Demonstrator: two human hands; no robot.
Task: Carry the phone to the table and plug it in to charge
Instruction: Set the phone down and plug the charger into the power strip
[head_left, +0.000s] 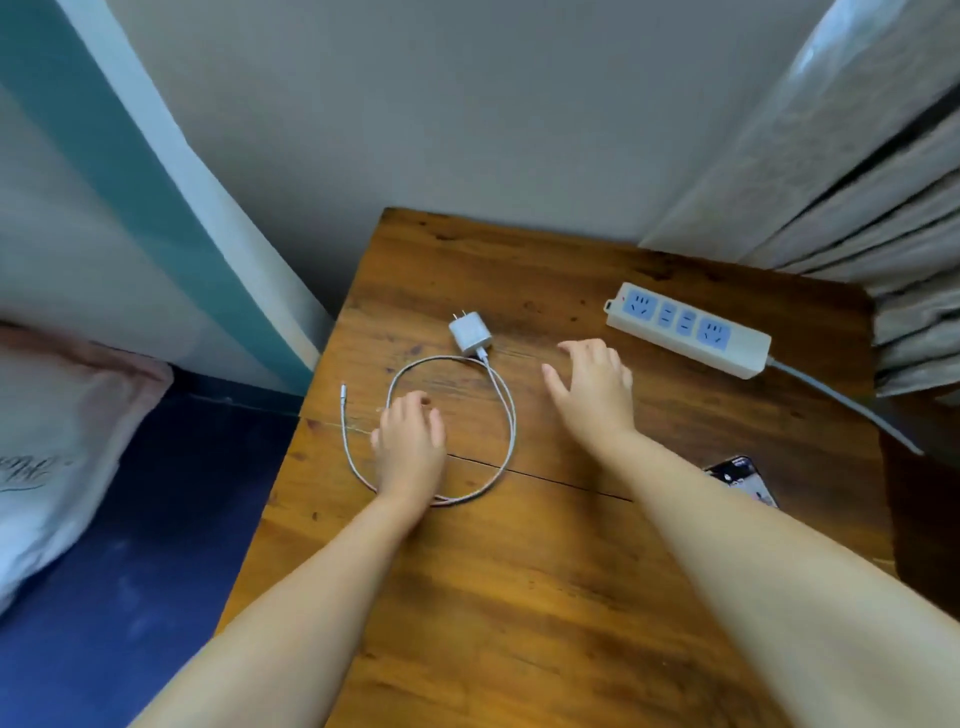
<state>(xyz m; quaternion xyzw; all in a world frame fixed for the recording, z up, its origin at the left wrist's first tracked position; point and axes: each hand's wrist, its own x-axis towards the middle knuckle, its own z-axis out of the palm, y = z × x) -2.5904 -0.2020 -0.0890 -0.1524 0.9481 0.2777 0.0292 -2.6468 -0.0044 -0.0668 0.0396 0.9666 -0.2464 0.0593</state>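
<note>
A white charger plug (469, 335) lies on the wooden table (545, 597) with its prongs pointing away from me. Its white cable (506, 415) curls in a loop, and the free connector end (343, 391) lies at the left. My left hand (410, 447) hovers over the loop, fingers loosely spread, holding nothing. My right hand (595, 387) is open just right of the charger, fingers apart. The phone (743, 480) lies on the table at the right, screen lit, partly hidden behind my right forearm. A white power strip (688, 328) with blue sockets sits at the back right.
The strip's grey cord (852, 405) runs off the table's right edge. Curtains (883, 208) hang at the back right. A bed with a blue sheet (156, 519) and a pillow (62, 441) is to the left, below the table's left edge.
</note>
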